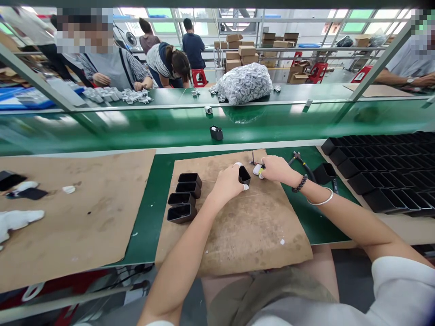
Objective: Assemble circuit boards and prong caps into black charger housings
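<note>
My left hand (228,183) is closed round an open-topped black plastic box (244,174) standing on the cardboard sheet (251,226). White covers sit on its fingertips. Just right of that box, my right hand (277,170) is closed, also with white fingertip covers. A bit of yellow shows at its fingers, but what it grips is too small to name. By those fingers is a small thin dark piece (253,159). Several more black boxes (181,213) stand in a column at the cardboard's left side.
Pliers (297,156) and a single black box (324,173) lie right of my right hand. Rows of black boxes (384,181) fill the far right. Beyond the green belt (163,129), a bag of small white parts (244,83) sits near a seated co-worker (112,68).
</note>
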